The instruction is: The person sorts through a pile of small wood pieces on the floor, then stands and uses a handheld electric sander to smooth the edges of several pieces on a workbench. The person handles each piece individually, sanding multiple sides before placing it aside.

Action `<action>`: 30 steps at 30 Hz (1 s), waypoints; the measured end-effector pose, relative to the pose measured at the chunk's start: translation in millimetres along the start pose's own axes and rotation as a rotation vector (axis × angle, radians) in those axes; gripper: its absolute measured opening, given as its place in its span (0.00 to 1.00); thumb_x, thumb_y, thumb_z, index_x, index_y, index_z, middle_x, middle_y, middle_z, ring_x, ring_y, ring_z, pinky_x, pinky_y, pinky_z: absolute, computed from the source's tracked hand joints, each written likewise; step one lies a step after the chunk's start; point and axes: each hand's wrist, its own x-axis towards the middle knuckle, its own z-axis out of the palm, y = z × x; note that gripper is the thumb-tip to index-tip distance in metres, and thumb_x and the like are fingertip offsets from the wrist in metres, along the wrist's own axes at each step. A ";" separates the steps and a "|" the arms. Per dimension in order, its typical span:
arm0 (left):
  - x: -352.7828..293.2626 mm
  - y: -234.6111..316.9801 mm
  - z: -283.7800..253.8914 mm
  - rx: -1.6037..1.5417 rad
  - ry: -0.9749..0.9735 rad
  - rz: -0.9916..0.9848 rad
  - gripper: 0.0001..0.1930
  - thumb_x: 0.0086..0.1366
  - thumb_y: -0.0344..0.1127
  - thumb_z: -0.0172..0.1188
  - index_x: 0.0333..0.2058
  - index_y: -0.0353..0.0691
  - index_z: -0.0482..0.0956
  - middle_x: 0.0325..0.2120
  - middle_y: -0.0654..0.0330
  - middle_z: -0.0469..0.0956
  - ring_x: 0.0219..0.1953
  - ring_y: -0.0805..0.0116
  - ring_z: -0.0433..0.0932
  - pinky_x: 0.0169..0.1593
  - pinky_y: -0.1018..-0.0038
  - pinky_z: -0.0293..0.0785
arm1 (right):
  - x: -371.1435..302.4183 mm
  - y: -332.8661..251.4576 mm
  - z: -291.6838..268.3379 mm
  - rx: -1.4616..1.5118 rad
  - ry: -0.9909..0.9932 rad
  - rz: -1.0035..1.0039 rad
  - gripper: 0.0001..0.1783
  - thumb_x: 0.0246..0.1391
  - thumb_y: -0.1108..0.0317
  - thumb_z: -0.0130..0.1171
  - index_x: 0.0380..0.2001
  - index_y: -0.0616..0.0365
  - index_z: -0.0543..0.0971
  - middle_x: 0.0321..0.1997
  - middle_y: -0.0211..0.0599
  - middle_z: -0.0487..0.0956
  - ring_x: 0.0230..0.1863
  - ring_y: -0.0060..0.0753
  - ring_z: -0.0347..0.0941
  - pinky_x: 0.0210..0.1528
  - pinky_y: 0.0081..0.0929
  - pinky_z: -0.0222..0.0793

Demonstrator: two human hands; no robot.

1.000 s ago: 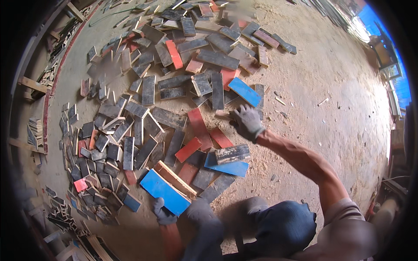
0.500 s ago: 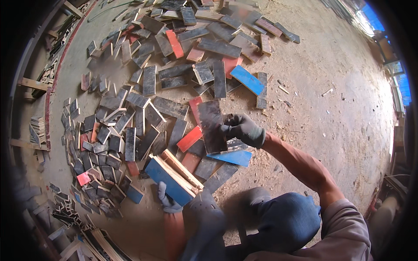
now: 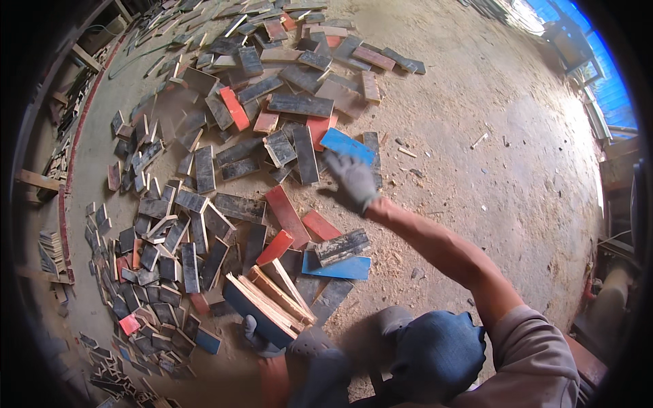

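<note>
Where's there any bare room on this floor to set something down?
The widest stretch of floor is to the right, beyond the right forearm and the upper blue board, though chips dot it. A smaller patch lies between that forearm and the denim knee. Crowded: the left and middle, where wood pieces overlap.

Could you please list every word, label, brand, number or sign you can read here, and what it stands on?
None can be read. The blue board by the right hand and the stack in the left hand show no legible lettering; any marks on farther boards are too small or blurred.
</note>
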 end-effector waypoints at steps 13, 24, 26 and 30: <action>8.0 5.6 9.4 -0.175 -0.158 0.104 0.41 0.67 0.44 0.61 0.73 0.46 0.51 0.69 0.46 0.59 0.65 0.46 0.65 0.67 0.44 0.64 | -67.0 -44.5 25.9 1.715 -0.319 0.139 0.16 0.67 0.61 0.60 0.47 0.65 0.79 0.37 0.34 0.84 0.33 0.26 0.82 0.37 0.28 0.79; 54.4 -2.6 88.8 -0.054 -0.312 0.165 0.51 0.64 0.57 0.63 0.76 0.47 0.42 0.76 0.44 0.39 0.77 0.40 0.39 0.74 0.37 0.40 | -78.5 -55.9 47.5 1.357 -0.203 -0.010 0.22 0.67 0.54 0.59 0.52 0.63 0.80 0.38 0.34 0.85 0.40 0.20 0.76 0.46 0.25 0.73; 47.5 2.1 87.2 -0.202 -0.306 0.230 0.49 0.66 0.58 0.61 0.75 0.46 0.43 0.75 0.45 0.42 0.76 0.40 0.42 0.74 0.38 0.40 | -31.0 -42.0 32.7 0.834 -0.094 -0.066 0.27 0.67 0.50 0.57 0.57 0.59 0.76 0.44 0.45 0.84 0.46 0.35 0.78 0.50 0.35 0.74; 25.1 2.7 43.8 -1.103 -0.115 0.197 0.44 0.68 0.60 0.56 0.75 0.49 0.48 0.75 0.50 0.46 0.75 0.45 0.47 0.73 0.41 0.47 | 64.5 6.9 22.1 0.130 0.186 0.059 0.33 0.60 0.47 0.57 0.67 0.41 0.68 0.65 0.60 0.71 0.66 0.76 0.61 0.66 0.65 0.57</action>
